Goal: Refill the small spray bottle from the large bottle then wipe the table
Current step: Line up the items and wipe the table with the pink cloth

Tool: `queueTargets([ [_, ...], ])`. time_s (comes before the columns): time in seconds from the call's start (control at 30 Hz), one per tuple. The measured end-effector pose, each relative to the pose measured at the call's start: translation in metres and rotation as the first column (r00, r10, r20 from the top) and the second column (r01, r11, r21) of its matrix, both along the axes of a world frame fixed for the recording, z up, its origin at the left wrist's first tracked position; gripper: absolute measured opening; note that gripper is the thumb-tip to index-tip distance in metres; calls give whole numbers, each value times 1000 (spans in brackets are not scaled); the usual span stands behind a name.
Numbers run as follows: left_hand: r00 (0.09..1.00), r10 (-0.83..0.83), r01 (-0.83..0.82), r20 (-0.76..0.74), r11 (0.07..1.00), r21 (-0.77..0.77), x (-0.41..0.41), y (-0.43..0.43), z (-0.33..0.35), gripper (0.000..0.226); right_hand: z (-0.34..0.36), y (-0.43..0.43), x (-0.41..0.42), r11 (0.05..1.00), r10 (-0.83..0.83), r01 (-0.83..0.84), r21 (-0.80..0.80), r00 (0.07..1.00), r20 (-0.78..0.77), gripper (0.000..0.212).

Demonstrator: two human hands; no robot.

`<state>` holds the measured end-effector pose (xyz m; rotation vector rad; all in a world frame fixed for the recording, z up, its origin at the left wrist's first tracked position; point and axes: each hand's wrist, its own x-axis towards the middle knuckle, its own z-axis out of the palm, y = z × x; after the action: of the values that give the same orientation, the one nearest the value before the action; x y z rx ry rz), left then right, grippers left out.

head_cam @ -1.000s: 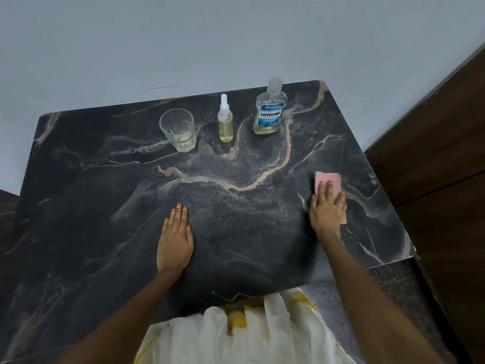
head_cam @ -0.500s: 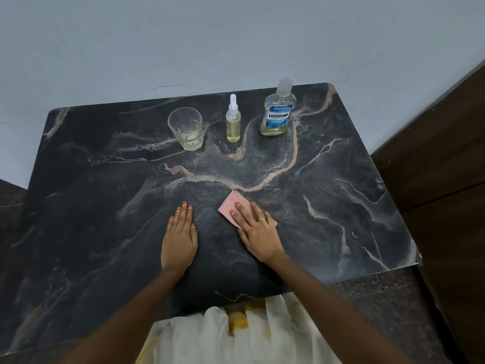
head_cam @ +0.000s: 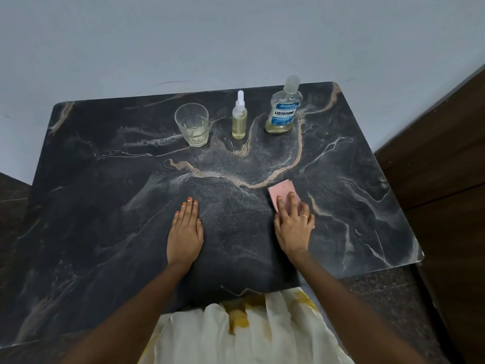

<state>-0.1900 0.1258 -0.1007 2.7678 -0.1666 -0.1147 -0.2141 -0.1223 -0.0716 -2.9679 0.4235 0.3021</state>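
— Room to move?
— I see bare marble table (head_cam: 105,206) right of my right hand (head_cam: 292,224), flat on the pink cloth (head_cam: 282,194). Left hand (head_cam: 185,232) lies flat, empty.
— Bottles?
— Spray bottle (head_cam: 239,119), big bottle (head_cam: 283,109) ahead, upright.

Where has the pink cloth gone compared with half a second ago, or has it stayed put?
Yes, it moved. The pink cloth under the right hand slid rightward, away from the resting left hand, now lying below the large bottle.

You have one wide head view, looking steeply down and forward over the whole counter (head_cam: 105,206) from its near edge, close above, the wall (head_cam: 183,35) beyond.
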Motion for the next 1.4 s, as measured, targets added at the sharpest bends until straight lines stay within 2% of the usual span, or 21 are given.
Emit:
queueTargets([
  [0.23, 1000, 8, -7, 2, 999, -33, 0, 2, -2, 49, 3, 51, -18, 988, 147, -146, 54, 989, -10, 54],
  [0.43, 1000, 28, -29, -12, 998, -52, 1, -1, 1, 49, 6, 90, -15, 971, 195, -190, 145, 980, -23, 52],
  [0.53, 997, 63, -67, -37, 990, -123, -3, -8, 6, 47, 9, 103, -10, 958, 209, -204, 200, 978, -2, 48],
  [0.63, 992, 100, -115, -74, 966, -231, -11, -16, 14, 43, 13, 103, -5, 953, 162, -165, 253, 986, 31, 44],
  [0.77, 987, 142, -159, -75, 929, -334, -18, -26, 29, 34, 17, 95, -4, 941, 18, -42, 337, 997, 74, 47],
  [0.9, 947, 176, -286, -270, 846, -451, -19, -39, 42, 29, 20, 90, 7, 792, -155, 88, 604, 986, 59, 40],
  [1.0, 928, 218, -346, -302, 806, -480, -15, -44, 44, 30, 22, 84, 19, 682, -275, 187, 707, 961, 12, 33],
  [1.17, 912, 281, -403, -300, 753, -521, 2, -37, 51, 27, 25, 88, 35, 615, -330, 199, 763, 944, 20, 19],
  [1.4, 897, 369, -440, -243, 694, -570, 41, 5, 60, 24, 34, 128, 80, 597, -241, 98, 796, 968, 61, 26],
])
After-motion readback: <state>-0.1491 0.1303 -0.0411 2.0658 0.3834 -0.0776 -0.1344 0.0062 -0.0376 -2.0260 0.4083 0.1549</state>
